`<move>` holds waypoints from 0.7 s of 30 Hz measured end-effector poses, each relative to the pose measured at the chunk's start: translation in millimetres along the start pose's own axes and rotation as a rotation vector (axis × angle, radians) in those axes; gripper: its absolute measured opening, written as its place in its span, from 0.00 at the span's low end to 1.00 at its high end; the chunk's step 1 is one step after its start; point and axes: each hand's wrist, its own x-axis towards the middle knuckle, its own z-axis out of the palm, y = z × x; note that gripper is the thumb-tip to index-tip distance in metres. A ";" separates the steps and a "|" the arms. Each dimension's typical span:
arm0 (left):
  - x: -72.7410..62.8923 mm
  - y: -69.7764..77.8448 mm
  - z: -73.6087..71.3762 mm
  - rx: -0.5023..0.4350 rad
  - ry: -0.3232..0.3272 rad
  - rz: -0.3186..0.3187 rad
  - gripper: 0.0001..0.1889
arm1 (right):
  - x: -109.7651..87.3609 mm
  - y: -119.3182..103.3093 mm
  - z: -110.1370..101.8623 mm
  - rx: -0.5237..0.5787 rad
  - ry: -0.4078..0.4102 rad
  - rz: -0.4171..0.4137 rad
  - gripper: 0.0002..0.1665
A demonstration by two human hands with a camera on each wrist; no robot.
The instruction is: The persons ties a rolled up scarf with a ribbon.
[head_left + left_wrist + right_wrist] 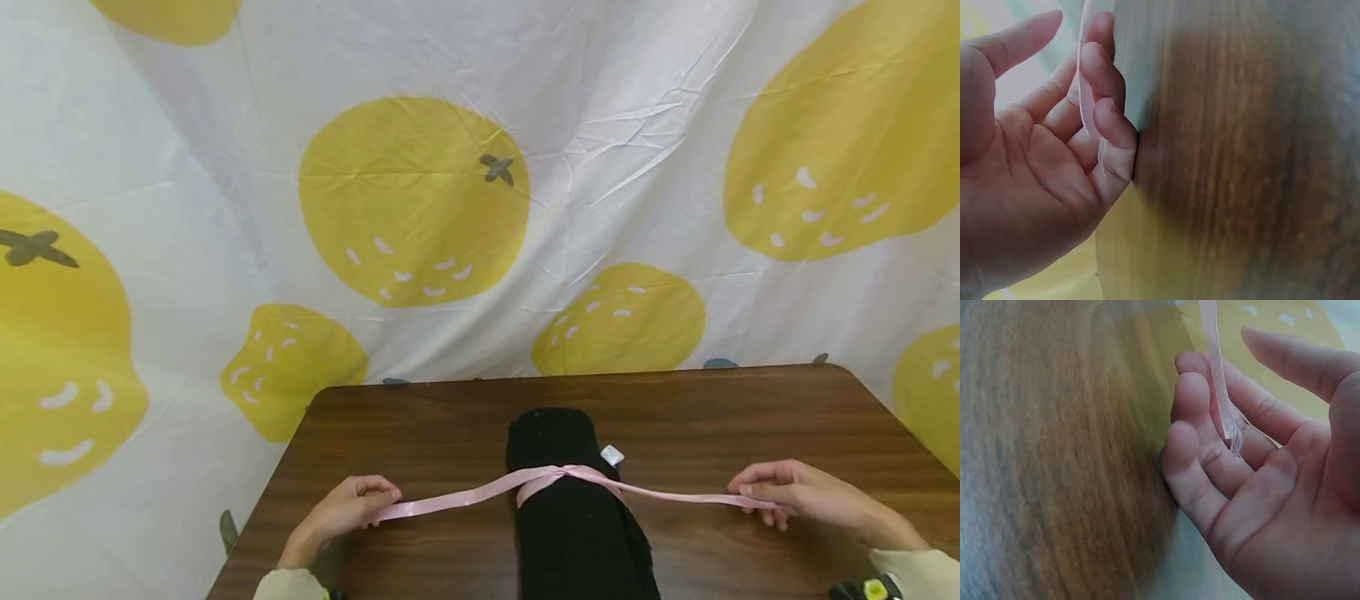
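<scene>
A dark, rolled-up cloth bundle (555,437) lies lengthwise on the table, with a pink ribbon (450,500) wrapped round its middle and crossed on top. One ribbon tail runs out to my left hand (348,508), which holds it near its end to the left of the bundle. On the other side my right hand (810,496) holds the opposite tail, drawn out almost level. In the left wrist view the ribbon end (1088,115) lies against curled fingers. The right wrist view shows a frayed ribbon tip (1229,425) within the bent fingers.
A small white tag (612,455) sticks out from the bundle's right side. The brown wooden table (442,417) has rounded far corners. Right behind it hangs a white curtain (420,350) printed with yellow lemons.
</scene>
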 end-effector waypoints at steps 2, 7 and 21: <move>-1.3 -0.2 0.3 0.003 -0.004 -0.012 0.16 | -0.5 2.5 -0.7 0.017 0.000 0.000 0.17; -4.7 -2.2 0.7 0.034 -0.027 -0.038 0.15 | -2.3 8.7 -2.8 0.091 -0.034 -0.028 0.17; -5.8 -3.1 -0.2 0.015 0.029 -0.086 0.16 | -0.2 16.7 -7.3 0.193 -0.057 -0.011 0.21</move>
